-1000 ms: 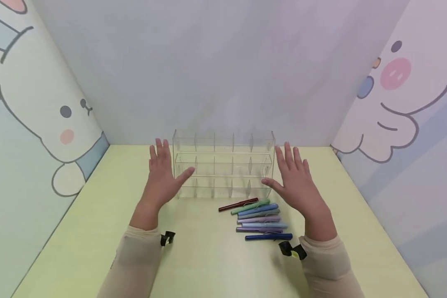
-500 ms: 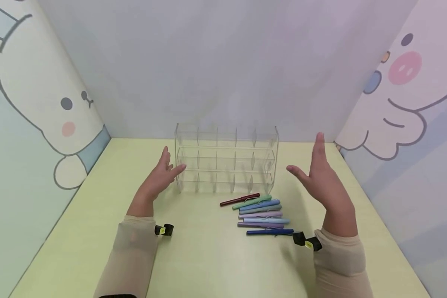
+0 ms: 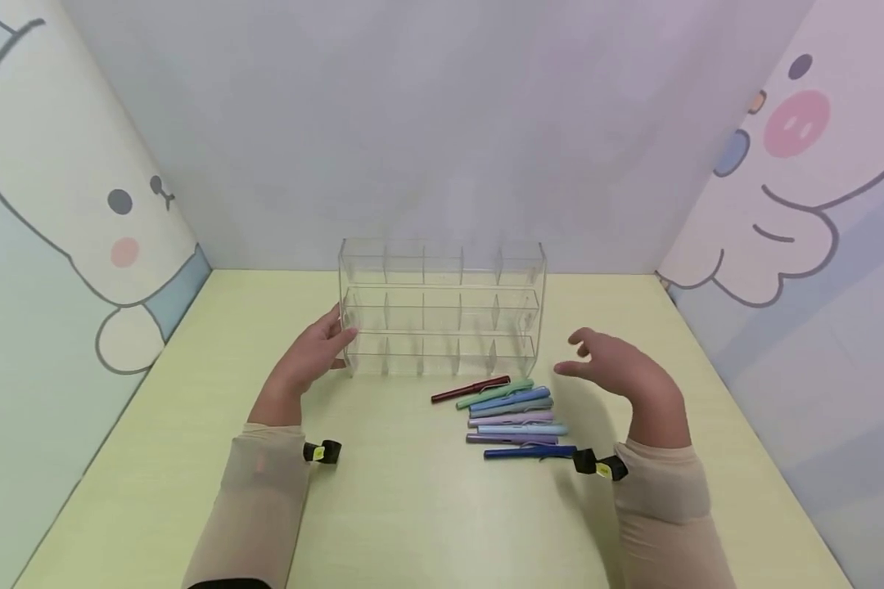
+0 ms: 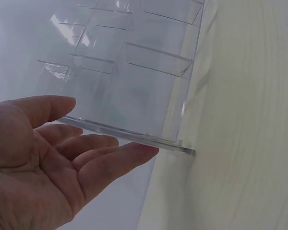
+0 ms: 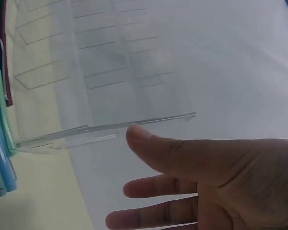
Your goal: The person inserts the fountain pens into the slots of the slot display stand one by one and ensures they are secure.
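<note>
A clear acrylic rack (image 3: 442,319) with three tiers of small compartments stands at the back of the table. My left hand (image 3: 311,357) is at its left side, fingers extended along the outside of the side panel (image 4: 120,132), thumb by the front edge. In the left wrist view the fingertips touch or nearly touch that panel. My right hand (image 3: 619,368) hovers right of the rack, apart from it in the head view, fingers slightly bent and holding nothing. In front of the rack's right half lie several capped pens (image 3: 516,417), side by side, in dark red, green, blues and purples.
Yellow-green tabletop (image 3: 398,491) extends around the rack and pens. A plain grey wall (image 3: 442,123) rises behind the rack. Side walls with cartoon animals stand left and right. A small black clip (image 3: 322,452) sits at the left wrist, another (image 3: 599,465) at the right.
Both hands were raised and spread. The left hand has come in against the rack's left side; the right moved outward, then lowered and turned inward, fingers bending. The pens lie as before.
</note>
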`<move>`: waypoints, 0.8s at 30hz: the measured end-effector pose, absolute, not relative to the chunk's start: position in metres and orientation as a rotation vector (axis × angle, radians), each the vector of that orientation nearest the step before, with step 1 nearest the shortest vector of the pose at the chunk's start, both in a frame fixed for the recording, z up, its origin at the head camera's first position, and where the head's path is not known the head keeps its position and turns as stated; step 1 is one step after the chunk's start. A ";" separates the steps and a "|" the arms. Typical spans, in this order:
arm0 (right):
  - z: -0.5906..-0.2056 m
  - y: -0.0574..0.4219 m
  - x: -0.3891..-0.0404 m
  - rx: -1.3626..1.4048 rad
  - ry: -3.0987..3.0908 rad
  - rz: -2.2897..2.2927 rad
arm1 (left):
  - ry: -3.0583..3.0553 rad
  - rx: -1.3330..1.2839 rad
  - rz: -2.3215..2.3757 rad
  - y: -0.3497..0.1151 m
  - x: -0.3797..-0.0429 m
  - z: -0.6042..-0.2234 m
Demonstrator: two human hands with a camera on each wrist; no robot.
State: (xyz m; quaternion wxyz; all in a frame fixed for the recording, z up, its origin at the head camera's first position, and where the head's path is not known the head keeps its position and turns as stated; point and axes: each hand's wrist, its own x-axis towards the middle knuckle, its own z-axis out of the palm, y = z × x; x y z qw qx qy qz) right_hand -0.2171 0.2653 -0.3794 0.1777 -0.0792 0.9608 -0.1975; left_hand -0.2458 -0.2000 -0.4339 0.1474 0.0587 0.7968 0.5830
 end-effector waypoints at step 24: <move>-0.433 0.237 -0.239 -0.280 2.511 -0.503 | 2.298 0.147 1.640 -0.201 -0.246 -0.436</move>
